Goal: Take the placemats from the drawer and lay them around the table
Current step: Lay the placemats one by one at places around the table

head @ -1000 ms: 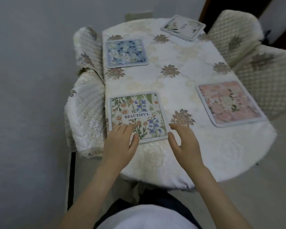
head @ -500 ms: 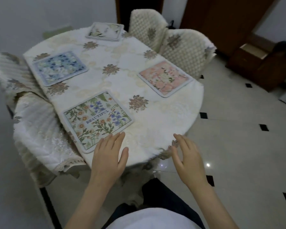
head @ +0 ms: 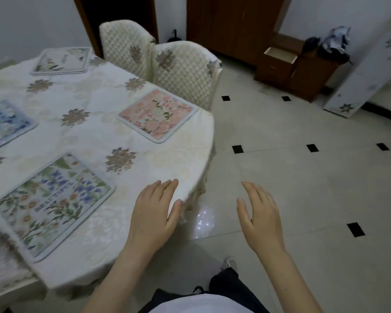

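Left hand (head: 155, 213): fingers straight, empty, over table (head: 167, 159) edge.
Right hand (head: 261, 213): relaxed, empty, above floor.
"Beautiful" placemat (head: 52, 199): left of both hands.

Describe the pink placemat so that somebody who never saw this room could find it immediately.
Start at the table with the cream flowered cloth, and go to its edge beside the two quilted chairs. The pink placemat lies flat there, a rounded square with a pale grey border. Alone among the four placemats, it shows pink blossoms; the others are blue, white or multicoloured.

Left hand (head: 155, 213) and right hand (head: 261, 216) reach forward, fingers (head: 250, 190) relaxed, holding nothing.
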A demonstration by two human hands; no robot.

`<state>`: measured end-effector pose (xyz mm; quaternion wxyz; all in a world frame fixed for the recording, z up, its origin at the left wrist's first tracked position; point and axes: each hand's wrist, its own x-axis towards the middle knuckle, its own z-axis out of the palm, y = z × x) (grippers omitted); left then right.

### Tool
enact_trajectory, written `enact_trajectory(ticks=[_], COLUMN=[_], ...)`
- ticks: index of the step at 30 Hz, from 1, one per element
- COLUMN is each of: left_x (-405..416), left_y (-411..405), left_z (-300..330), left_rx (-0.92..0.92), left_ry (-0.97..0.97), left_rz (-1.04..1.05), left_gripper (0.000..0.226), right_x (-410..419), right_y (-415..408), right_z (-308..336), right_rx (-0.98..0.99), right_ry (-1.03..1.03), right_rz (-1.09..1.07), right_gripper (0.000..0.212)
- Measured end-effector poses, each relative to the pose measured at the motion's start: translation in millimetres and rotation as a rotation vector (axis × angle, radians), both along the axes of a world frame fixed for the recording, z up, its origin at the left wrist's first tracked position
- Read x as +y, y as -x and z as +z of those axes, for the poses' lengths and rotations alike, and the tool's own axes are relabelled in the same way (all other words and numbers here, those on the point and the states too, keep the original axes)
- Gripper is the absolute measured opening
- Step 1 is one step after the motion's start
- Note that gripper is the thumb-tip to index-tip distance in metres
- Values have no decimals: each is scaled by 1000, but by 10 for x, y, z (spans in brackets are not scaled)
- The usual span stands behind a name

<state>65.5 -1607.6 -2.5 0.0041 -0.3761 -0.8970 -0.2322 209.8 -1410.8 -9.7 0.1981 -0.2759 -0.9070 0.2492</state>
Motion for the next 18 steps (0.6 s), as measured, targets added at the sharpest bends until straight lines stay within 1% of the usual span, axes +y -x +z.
enact_trajectory(ticks=[6,10,14,18], left_x=[1416,2241,2772,3133], left_y=[-226,-370,-375,-52], left_z=[22,30,72,-22], left_rx=[30,-12,-18,-18], left_ry=[-41,-27,-10,36], left_rz=[-103,-175,-174,-162], left_gripper=[47,49,47,48], right_x=[1229,1948,2472,2889], right_y=[-392,-588,-506,-162], right_z=[14,28,-48,-167], right_rx=[-31,-60,-78,-96], right_ry=[0,9,45,77], right_rz=[-54,-95,-94,-49], right_gripper=[50,51,53,55])
